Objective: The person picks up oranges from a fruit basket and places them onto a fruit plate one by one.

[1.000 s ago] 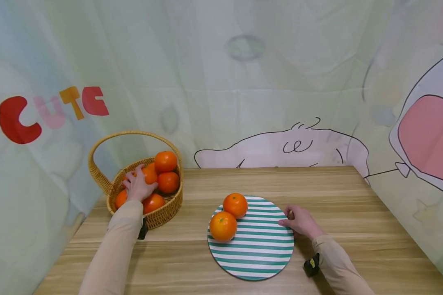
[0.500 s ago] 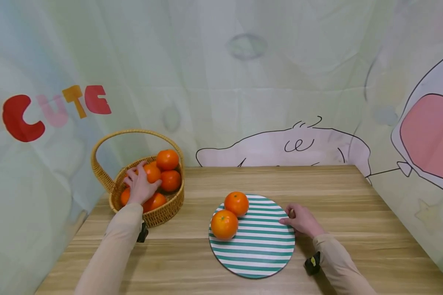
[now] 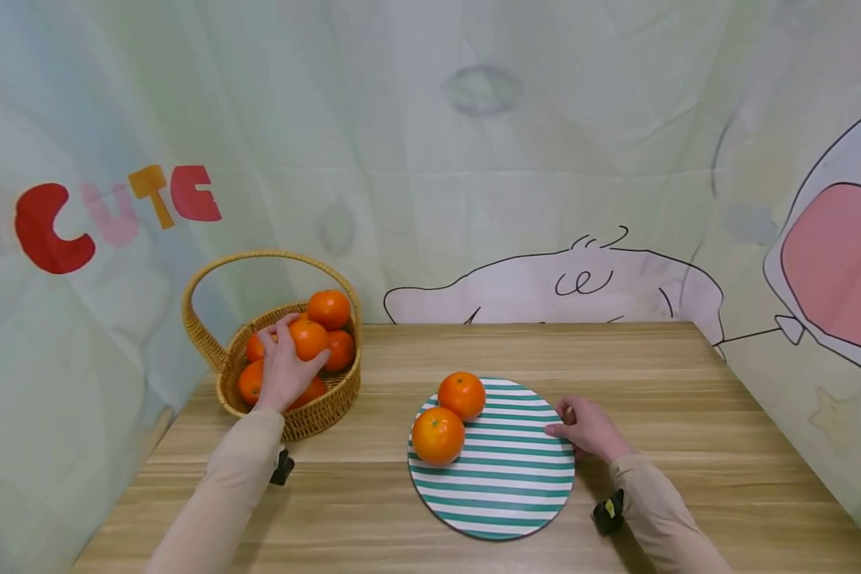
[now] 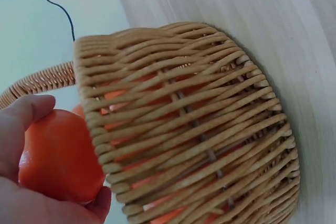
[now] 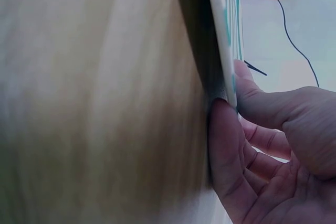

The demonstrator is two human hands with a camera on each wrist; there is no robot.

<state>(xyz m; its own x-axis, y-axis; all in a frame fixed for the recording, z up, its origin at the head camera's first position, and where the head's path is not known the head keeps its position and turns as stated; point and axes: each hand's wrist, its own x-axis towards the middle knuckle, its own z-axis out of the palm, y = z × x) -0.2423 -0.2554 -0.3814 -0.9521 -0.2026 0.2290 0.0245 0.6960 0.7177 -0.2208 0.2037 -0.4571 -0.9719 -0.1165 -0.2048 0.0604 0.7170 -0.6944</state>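
My left hand (image 3: 287, 368) grips an orange (image 3: 308, 340) at the top of the wicker basket (image 3: 323, 414). The left wrist view shows thumb and fingers around that orange (image 4: 62, 156), beside the basket's woven wall (image 4: 194, 129). Several more oranges lie in the basket, partly hidden by the hand. My right hand (image 3: 590, 430) pinches the right rim of a round plate (image 3: 502, 478) with green and white stripes. In the right wrist view the thumb is on top of the plate's edge (image 5: 223, 40) and a finger is beneath. Two oranges (image 3: 438, 437) touch each other on the plate's left side.
The basket's tall arched handle (image 3: 273, 253) rises above the fruit. Basket and plate stand apart on a wooden table (image 3: 373, 510). A printed curtain (image 3: 416, 159) hangs behind the table and at both sides.
My left hand has closed around an orange and lifted it slightly, shifting it to the right within the basket. The right hand keeps its hold on the plate's rim.
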